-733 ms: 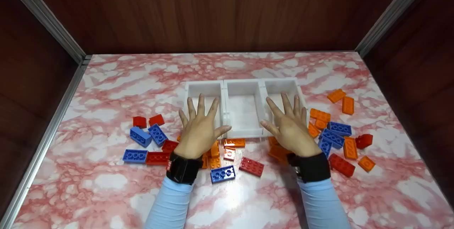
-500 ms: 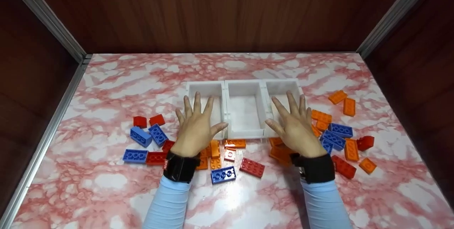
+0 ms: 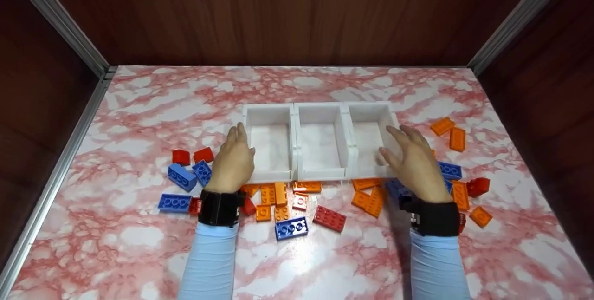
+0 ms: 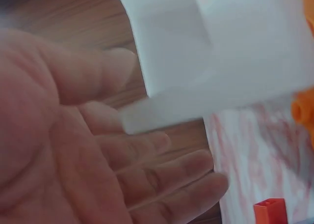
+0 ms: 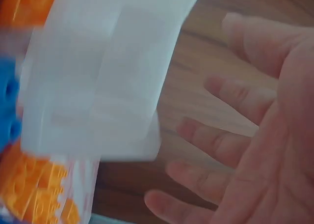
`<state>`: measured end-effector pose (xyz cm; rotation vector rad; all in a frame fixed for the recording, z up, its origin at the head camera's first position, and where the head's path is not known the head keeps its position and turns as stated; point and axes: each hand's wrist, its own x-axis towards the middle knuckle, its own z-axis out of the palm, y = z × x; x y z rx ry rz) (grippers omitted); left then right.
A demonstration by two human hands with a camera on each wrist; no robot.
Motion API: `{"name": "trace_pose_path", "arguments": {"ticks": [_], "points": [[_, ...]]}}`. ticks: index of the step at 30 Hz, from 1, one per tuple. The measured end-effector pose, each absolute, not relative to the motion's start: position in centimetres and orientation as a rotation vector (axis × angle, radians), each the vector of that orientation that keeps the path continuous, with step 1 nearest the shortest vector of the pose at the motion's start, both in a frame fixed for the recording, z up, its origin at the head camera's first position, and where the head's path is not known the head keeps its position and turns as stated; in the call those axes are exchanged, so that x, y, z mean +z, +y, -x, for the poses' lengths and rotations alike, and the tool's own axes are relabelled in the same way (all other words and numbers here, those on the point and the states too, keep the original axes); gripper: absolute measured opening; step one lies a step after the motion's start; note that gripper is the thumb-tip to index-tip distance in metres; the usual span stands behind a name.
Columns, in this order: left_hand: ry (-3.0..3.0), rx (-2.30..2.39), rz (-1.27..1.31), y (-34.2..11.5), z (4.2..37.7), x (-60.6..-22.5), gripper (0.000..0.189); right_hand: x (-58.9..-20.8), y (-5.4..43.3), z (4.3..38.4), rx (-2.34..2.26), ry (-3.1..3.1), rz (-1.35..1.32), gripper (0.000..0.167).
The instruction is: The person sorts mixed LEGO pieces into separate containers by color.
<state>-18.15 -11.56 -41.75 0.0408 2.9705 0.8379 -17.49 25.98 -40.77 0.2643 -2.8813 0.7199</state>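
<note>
A white tray [image 3: 322, 173] with three compartments in a row stands mid-table. My left hand [image 3: 230, 163] is beside its left end, fingers extended and close together. My right hand [image 3: 415, 165] is near the right end, fingers spread and slightly bent. In the left wrist view the palm of my left hand [image 4: 64, 135] faces the blurred white tray [image 4: 171, 47], holding nothing. The right wrist view has my right hand [image 5: 260, 121] with fingers apart from the tray [image 5: 98, 81]. Whether either hand touches the tray in the head view I cannot tell.
Left of the tray lie red bricks [image 3: 181, 157] and blue bricks [image 3: 175, 203]. In front are orange bricks [image 3: 280, 193], a blue brick [image 3: 291, 228] and a red brick [image 3: 329, 218]. More orange bricks [image 3: 457, 139] and a red brick [image 3: 478, 186] lie right. Dark wooden walls [image 3: 297, 16] enclose the table.
My hands have moved apart, the left one leftward and the right one rightward, from over the outer compartments to the tray's ends. The left fingers have drawn together.
</note>
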Motion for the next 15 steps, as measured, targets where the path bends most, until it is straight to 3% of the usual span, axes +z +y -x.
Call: {"name": "trace_pose_path", "arguments": {"ticks": [9, 15], "points": [[3.001, 0.751, 0.022, -11.8, 18.6, -42.0, 0.067, -41.0, 30.8, 17.2, 0.745, -2.927, 0.044, 0.044], [3.013, 0.726, 0.021, -11.8, 18.6, -42.1, 0.065, -41.9, 31.6, 17.3, 0.739, -3.095, 0.112, 0.036]]}}
